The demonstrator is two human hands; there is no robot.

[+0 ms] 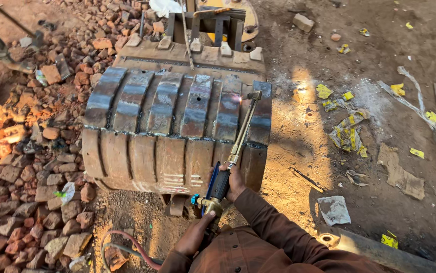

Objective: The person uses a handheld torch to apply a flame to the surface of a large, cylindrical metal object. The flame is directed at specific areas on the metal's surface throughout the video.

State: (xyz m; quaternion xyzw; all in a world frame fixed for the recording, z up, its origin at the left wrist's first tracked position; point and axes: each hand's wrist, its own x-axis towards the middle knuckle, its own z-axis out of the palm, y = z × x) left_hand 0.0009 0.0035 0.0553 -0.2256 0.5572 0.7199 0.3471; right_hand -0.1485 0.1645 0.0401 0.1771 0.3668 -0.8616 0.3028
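Bucket (172, 129), ahead of both your hands: a heavy rusted steel excavator shell, convex, ribbed with curved wear strips whose upper halves are scorched blue-grey and whose lower halves stay brown; weld seams run between them. Judged step: heating or cutting at a strip near the bucket's right edge, flame lit. The next move seems to call for a steady tip standoff and a slow, even travel along the seam.

Rubble (31, 151), left of your hands: broken reddish brick, rough and loose.

Torch (238, 141): long brass tubes with a dark grip, slanting up and away from your right hand (233, 183), which is closed round the grip. The tip glows just off the steel.

Left hand (193, 236): nearer you, fingers curled at the valve end.

Hoses (129, 247): red and grey, trailing down-left on the dirt.
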